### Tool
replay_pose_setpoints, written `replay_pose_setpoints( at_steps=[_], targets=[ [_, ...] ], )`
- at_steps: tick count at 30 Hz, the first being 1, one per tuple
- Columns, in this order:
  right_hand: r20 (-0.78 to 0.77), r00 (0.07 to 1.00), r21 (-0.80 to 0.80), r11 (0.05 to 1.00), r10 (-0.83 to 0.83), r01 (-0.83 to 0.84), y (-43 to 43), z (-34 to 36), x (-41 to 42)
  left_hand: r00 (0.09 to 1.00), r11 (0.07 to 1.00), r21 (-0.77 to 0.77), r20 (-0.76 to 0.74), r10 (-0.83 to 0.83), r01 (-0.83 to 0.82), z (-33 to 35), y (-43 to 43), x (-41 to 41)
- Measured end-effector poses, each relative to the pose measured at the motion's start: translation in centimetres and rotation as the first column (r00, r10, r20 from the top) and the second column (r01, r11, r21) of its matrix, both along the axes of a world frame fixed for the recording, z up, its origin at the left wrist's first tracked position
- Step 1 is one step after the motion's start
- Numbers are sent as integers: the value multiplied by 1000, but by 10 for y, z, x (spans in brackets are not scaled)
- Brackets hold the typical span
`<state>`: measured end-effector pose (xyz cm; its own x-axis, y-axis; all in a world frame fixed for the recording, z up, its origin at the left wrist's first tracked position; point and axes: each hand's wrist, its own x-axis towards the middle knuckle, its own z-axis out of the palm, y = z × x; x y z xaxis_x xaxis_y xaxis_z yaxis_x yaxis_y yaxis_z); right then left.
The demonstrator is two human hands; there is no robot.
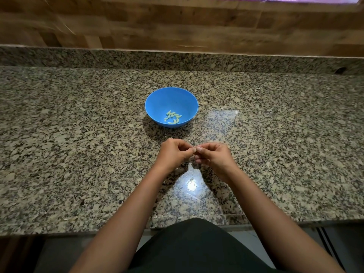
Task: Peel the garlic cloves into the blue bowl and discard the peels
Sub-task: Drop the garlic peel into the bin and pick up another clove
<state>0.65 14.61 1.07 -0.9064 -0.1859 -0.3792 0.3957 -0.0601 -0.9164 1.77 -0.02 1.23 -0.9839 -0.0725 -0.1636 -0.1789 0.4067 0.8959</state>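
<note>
A speckled granite tabletop runs below a wood-panelled wall. A blue bowl holds peeled garlic cloves. Nearer the person, left hand and right hand meet, each grip pinching something tiny between fingertips.

Speckled granite counter, seemingly wooden wall

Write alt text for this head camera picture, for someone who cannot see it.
Seen from above, a person's left hand and right hand meet fingertip to fingertip over a speckled granite counter, pinching something too small to make out. Just beyond them stands a blue bowl holding a small cluster of pale peeled garlic cloves.
</note>
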Motion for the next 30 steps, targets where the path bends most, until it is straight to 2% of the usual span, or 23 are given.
replay_pose_setpoints(
  at_steps=[3,6,8,12,18,23,30],
  targets=[
    [102,994,-121,991,-39,52,1,1,-1,998,997,66,36,46,-48,-2,-2,-1],
    [184,981,-194,977,-55,91,4,3,-4,998,998,30,41,54,-55,-5,-2,-1],
    [185,980,-182,978,-71,105,5,3,-6,998,998,-32,29,50,-49,-6,-2,-1],
    [96,987,-33,991,-129,133,9,4,-15,1000,984,-176,-4,9,-10,-8,2,-2],
    [-4,989,141,979,-149,148,11,-2,-28,1000,977,-213,13,3,-1,-10,4,-5],
    [-157,977,400,895,-145,197,9,-11,-43,1000,968,-249,-3,-24,22,-7,5,-5],
    [-194,971,440,873,-138,212,17,-17,-25,996,956,-289,-59,-61,41,-10,5,0]
  ],
)
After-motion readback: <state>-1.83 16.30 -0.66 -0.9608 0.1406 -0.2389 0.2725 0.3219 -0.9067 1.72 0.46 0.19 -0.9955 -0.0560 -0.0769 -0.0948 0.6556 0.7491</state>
